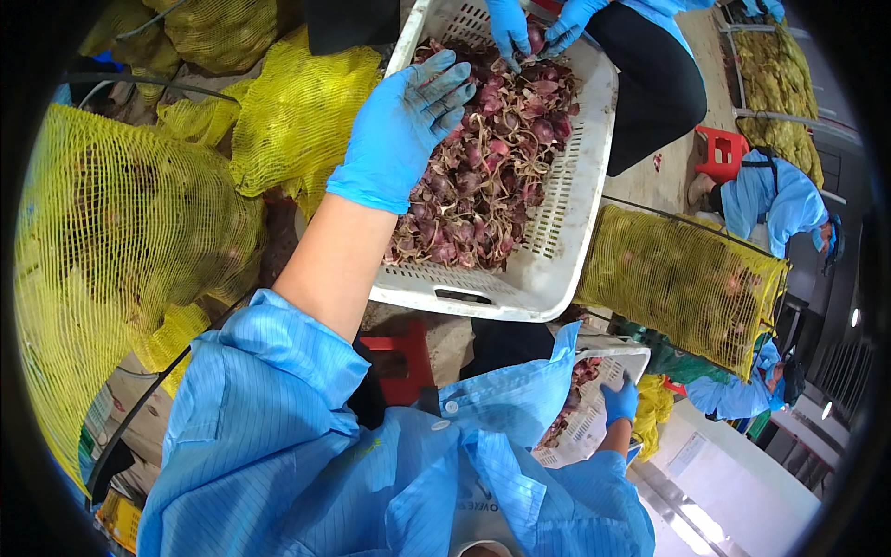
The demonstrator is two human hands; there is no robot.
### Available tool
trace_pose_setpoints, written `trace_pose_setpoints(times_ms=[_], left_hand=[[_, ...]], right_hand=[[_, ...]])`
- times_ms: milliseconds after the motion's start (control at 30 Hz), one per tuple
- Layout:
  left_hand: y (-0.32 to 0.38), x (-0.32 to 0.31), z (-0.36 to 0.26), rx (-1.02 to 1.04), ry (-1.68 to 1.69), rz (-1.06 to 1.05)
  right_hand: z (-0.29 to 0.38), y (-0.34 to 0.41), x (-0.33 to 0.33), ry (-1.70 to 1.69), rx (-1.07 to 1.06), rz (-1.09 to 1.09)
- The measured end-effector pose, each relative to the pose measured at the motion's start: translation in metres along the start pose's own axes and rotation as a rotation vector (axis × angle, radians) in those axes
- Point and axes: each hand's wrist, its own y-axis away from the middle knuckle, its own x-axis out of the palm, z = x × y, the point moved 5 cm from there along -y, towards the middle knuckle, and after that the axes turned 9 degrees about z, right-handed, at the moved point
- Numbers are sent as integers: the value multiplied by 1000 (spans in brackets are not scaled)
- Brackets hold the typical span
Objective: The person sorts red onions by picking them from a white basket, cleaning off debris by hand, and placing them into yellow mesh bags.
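Observation:
My left hand (411,129), in a blue glove with dirty fingers, is held over the left side of a white slotted plastic basket (588,181). Its fingers are apart and nothing is in them. Many red shallots or small onions (480,174) with dry roots and loose skins fill the basket. My right hand (619,402), also gloved in blue, is at the end wall of a second white basket (592,435) beside me; its grip is unclear. More red bulbs (574,397) lie in that basket, partly hidden by my blue coat.
A co-worker's gloved hands (539,31) hold a bulb over the first basket's far end. Yellow mesh sacks (139,230) crowd the left, and another full sack (682,285) stands right. A red stool (400,362) is below the basket. Other people (773,195) sit farther right.

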Motion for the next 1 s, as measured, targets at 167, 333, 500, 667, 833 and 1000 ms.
trace_pose_setpoints(times_ms=[167,333,500,667,833,1000], left_hand=[[0,0,-7,25,8,-55],[-3,-5,-6,42,8,-71],[-5,-1,-11,75,-10,-109],[-6,-9,-15,33,8,-142],[1,-15,-21,21,34,-117],[-1,-13,-19,-4,100,-103]], right_hand=[[185,-36,-48,-740,-612,-72],[437,8,-47,-126,-1246,94],[568,-37,7,-62,-1260,248],[552,-105,75,33,-778,179],[540,-68,57,442,-615,155],[520,-68,95,380,-564,316]])
